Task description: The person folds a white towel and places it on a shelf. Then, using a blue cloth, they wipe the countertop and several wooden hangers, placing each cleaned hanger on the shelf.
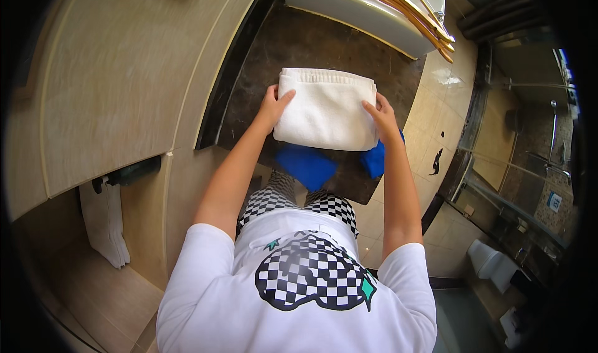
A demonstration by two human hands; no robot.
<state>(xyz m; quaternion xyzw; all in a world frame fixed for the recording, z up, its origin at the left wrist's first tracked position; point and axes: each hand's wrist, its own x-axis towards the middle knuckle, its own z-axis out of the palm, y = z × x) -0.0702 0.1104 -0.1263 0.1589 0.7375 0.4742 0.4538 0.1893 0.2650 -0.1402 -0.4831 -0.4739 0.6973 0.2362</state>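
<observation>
A thick white towel [327, 112], folded into a rectangle, is held up in front of me with a ribbed band along its far edge. My left hand [276, 106] grips its left side, thumb on top and fingers underneath. On the right side my right hand [382, 115] holds it the same way. Below the towel's near edge, a blue cloth [308, 166] lies on the dark stone counter [322, 35]. More blue cloth [373, 159] shows beside my right forearm; whether the two parts join is hidden.
Wooden hangers [411, 12] lie across a white basin [355, 24] at the far end. White fabric [103, 222] hangs in an open compartment at the left. To the right are a tiled floor [420, 119], a small black item [437, 161], glass panels and a toilet [486, 259].
</observation>
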